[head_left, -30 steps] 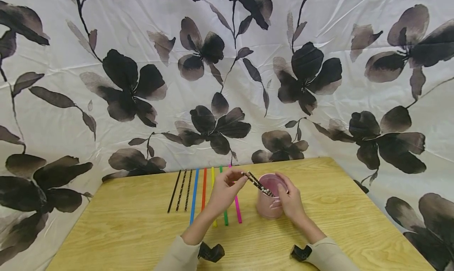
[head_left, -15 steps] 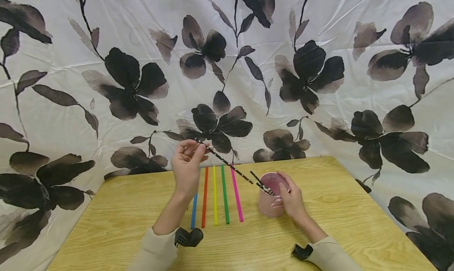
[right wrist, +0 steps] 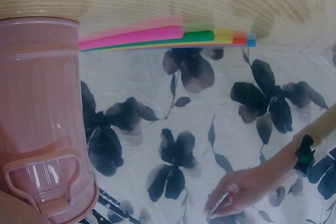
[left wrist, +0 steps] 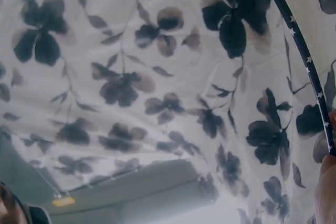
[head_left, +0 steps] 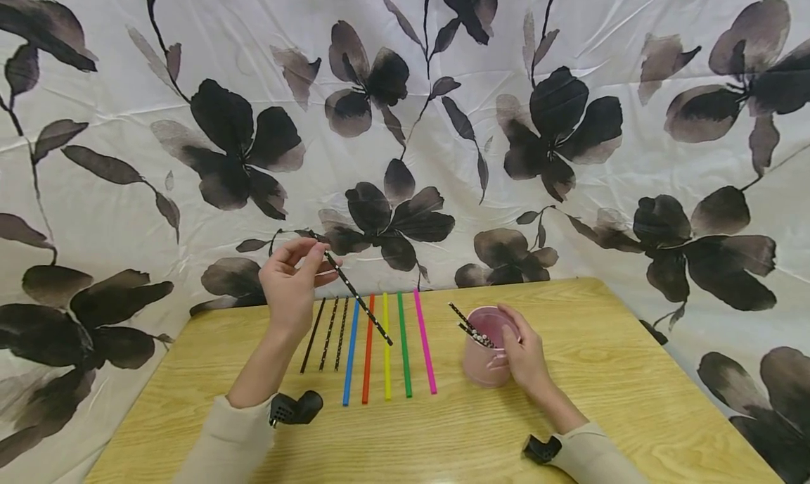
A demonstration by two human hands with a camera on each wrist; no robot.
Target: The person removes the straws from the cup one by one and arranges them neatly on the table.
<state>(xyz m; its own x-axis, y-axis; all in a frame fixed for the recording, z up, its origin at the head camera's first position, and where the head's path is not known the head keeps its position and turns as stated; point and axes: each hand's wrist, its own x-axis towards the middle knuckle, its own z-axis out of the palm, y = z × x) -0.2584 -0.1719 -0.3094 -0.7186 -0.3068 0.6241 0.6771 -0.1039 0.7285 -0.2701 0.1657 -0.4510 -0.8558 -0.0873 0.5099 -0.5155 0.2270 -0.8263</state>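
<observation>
My left hand (head_left: 291,287) is raised over the table's left part, pinching a black straw with white stars (head_left: 351,287) near its upper end. The straw slants down to the right. Up close in the left wrist view, the star-patterned straw (left wrist: 300,40) crosses the right side. My right hand (head_left: 527,347) grips a pink mug (head_left: 484,370) by its right side and rim. The mug stands tilted on the table, its mouth leaning toward my face. Several black-and-white patterned straws (head_left: 465,319) lean out of it to the left. The right wrist view shows the mug's loop handle (right wrist: 44,179).
A row of straws lies on the wooden table (head_left: 392,442): three dark ones (head_left: 328,335), then blue (head_left: 351,357), red (head_left: 368,350), yellow (head_left: 387,371), green (head_left: 404,347) and pink (head_left: 425,343). A floral cloth (head_left: 443,146) hangs behind the table.
My left hand has drawn the starred straw out of the mug and carried it left and up, past the coloured row. My right hand and the mug stay in place.
</observation>
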